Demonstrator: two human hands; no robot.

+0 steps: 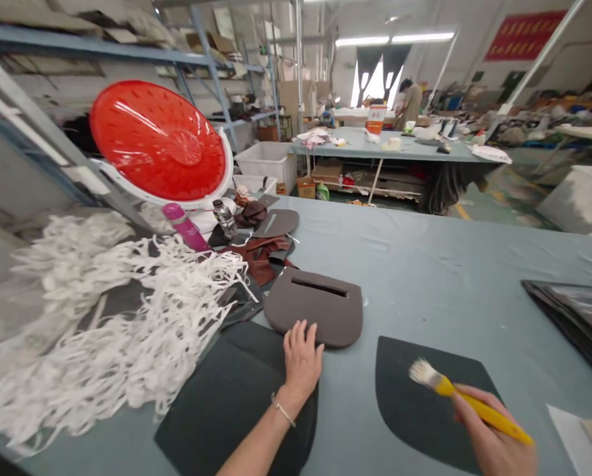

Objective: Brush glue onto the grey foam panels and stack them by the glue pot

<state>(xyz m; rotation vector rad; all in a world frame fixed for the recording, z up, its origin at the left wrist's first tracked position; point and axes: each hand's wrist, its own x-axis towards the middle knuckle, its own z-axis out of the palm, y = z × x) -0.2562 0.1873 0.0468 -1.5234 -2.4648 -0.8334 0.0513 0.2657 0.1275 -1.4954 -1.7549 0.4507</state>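
Observation:
My left hand point(302, 360), with a bracelet at the wrist, has its fingers apart at the near edge of a brown-grey rounded panel point(313, 314) that has a long slot. Under the wrist and forearm lies a large dark green-black sheet point(226, 396). At the right, my right hand point(494, 433) grips a yellow-handled brush point(489, 411). Its pale bristles are over a dark rounded panel point(405, 390) lying on the blue-grey table; whether they touch it is unclear.
White strips point(142, 330) are heaped at the left. Behind them are a pink bottle point(185, 227), a clear bottle point(224, 218) and a red basin point(162, 142). Black folded material point(573, 324) lies at right. A person point(409, 104) stands at a far table point(345, 151).

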